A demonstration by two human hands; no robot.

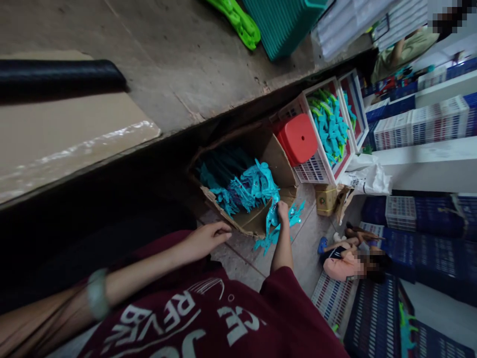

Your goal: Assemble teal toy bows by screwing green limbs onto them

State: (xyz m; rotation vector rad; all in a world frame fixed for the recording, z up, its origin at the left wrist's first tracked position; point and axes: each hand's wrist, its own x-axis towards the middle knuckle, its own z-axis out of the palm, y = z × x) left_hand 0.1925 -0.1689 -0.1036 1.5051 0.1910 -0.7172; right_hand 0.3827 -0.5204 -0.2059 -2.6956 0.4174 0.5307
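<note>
My right hand (pixel 283 212) is closed round a bunch of turquoise plastic pieces (pixel 273 221), jagged in outline, at the near right edge of a cardboard box (pixel 257 219). Part of the bunch hangs outside the box over the tiled floor. Inside the box lies a heap of similar turquoise pieces (pixel 249 186), with darker ones deeper in shadow. My left hand (pixel 210 240) is held just in front of the box's near edge, fingers loosely bent and a little apart, with nothing visible in it. Whether it touches the cardboard I cannot tell.
A red stool (pixel 298 140) stands behind the box, beside a white crate (pixel 341 171) of turquoise and green pieces. Along the left runs a concrete ledge (pixel 164 64) bearing green baskets (pixel 281 25). A person (pixel 343 261) sits on the right near stacked blue crates (pixel 413 248).
</note>
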